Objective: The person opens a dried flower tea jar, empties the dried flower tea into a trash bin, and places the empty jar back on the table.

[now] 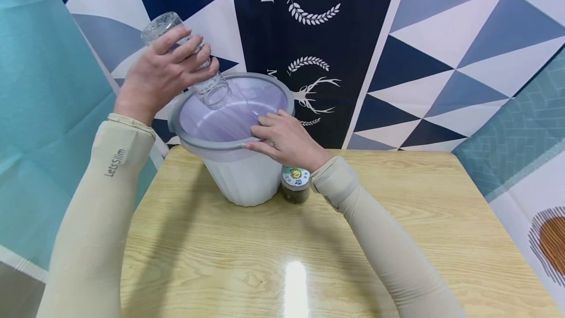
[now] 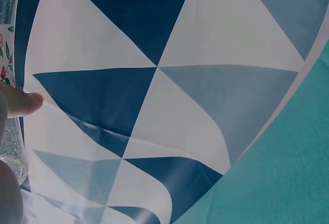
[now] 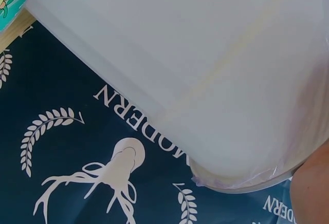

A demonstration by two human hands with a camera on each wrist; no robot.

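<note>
Left hand: the left hand (image 1: 161,75) is raised above the bin's left rim, its fingers (image 1: 187,48) curled round a clear jar (image 1: 187,63).
Jar: glass, tilted with its open mouth down and toward the bin's inside, its base up and to the left. In the left wrist view the jar (image 2: 9,70) shows at the left border, with a floral label and a fingertip across it.
Right hand: the right hand (image 1: 287,139) lies on the bin's near right rim, fingers (image 1: 265,134) nearly straight, the thumb under the rim's lip.
Bin: a white bin (image 1: 240,175) with a grey rim and a purple liner bag, standing at the table's far edge, left of the middle. The right wrist view shows its white wall (image 3: 205,70) close up.
Small jar: a little jar (image 1: 295,184) with a printed lid stands just beside the bin's right side, under the right wrist.
Table: light wood table (image 1: 419,220), glossy.
Backdrop: a cloth (image 1: 441,38) of blue and white triangles with a dark deer-print panel hangs behind.
</note>
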